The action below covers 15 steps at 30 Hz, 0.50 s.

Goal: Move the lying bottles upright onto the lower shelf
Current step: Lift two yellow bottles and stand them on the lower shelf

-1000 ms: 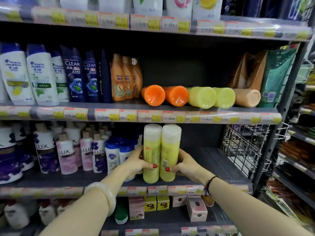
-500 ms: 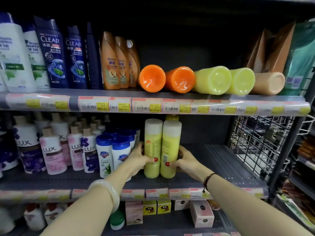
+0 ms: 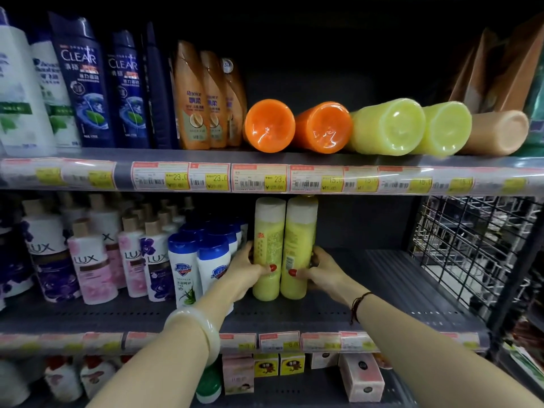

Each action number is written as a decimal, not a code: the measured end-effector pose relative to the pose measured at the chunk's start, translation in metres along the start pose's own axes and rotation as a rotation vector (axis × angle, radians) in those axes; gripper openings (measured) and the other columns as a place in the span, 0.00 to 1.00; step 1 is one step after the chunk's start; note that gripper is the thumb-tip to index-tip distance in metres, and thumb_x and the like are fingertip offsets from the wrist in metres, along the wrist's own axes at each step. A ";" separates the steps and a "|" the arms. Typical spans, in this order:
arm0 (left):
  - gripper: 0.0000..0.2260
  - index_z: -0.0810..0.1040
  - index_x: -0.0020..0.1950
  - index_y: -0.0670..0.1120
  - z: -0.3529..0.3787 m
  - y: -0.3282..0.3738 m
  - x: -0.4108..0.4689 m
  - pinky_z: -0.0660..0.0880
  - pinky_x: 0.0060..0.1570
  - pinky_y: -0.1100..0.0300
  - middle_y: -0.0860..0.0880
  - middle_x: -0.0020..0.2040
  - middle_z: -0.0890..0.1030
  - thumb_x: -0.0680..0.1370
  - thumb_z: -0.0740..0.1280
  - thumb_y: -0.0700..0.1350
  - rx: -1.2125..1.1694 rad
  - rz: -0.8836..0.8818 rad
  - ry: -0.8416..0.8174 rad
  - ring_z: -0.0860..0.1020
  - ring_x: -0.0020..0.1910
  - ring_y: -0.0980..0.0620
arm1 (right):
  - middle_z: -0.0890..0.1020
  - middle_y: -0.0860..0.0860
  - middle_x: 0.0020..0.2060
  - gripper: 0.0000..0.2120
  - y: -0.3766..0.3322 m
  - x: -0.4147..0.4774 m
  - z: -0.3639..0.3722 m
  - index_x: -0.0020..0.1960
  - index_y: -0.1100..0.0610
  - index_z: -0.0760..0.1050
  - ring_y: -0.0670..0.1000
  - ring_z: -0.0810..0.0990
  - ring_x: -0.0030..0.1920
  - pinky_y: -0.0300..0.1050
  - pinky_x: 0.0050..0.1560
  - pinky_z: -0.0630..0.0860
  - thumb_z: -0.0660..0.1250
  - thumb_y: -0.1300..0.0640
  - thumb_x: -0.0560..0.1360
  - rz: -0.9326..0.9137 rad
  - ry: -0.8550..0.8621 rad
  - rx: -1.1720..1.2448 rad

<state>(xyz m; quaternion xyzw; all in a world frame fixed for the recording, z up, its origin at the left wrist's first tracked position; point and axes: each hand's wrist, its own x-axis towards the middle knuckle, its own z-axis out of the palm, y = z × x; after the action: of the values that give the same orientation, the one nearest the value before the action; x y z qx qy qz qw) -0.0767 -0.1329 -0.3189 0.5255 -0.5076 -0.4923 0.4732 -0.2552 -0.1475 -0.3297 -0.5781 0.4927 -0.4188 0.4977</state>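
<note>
Two yellow bottles stand upright side by side on the lower shelf. My left hand grips the left yellow bottle; my right hand grips the right yellow bottle. On the shelf above, several bottles lie on their sides with bases facing me: two orange bottles, two pale yellow bottles and a tan bottle.
Blue-capped white bottles and Lux bottles stand left of my hands. A wire rack closes off the right end of the lower shelf. Upright shampoo bottles fill the upper shelf's left. Small boxes sit below.
Both hands have pushed the two yellow bottles deeper onto the lower shelf, and the view has moved closer to the shelves and tilted down.
</note>
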 end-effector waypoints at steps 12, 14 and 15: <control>0.30 0.65 0.70 0.49 -0.001 -0.002 0.002 0.69 0.66 0.40 0.45 0.67 0.75 0.72 0.71 0.35 0.057 0.021 0.015 0.72 0.66 0.44 | 0.78 0.54 0.58 0.32 0.000 0.000 0.000 0.67 0.54 0.65 0.55 0.77 0.59 0.59 0.62 0.74 0.73 0.66 0.67 0.013 -0.035 -0.027; 0.29 0.66 0.70 0.49 0.000 -0.002 0.001 0.69 0.65 0.41 0.45 0.66 0.75 0.72 0.70 0.35 0.071 0.015 0.020 0.72 0.66 0.44 | 0.78 0.54 0.57 0.31 0.000 -0.001 -0.001 0.66 0.54 0.65 0.55 0.77 0.59 0.60 0.62 0.74 0.73 0.66 0.68 0.012 -0.035 -0.030; 0.29 0.66 0.70 0.49 0.000 -0.001 0.001 0.69 0.65 0.42 0.45 0.66 0.75 0.72 0.70 0.35 0.075 0.010 0.022 0.72 0.66 0.44 | 0.78 0.53 0.57 0.30 -0.001 -0.002 -0.001 0.66 0.54 0.65 0.55 0.77 0.59 0.59 0.62 0.74 0.73 0.66 0.68 0.009 -0.033 -0.036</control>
<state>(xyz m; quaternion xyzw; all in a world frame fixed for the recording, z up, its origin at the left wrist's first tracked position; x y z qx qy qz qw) -0.0769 -0.1339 -0.3199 0.5457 -0.5231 -0.4646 0.4613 -0.2561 -0.1456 -0.3288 -0.5915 0.4944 -0.3979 0.4974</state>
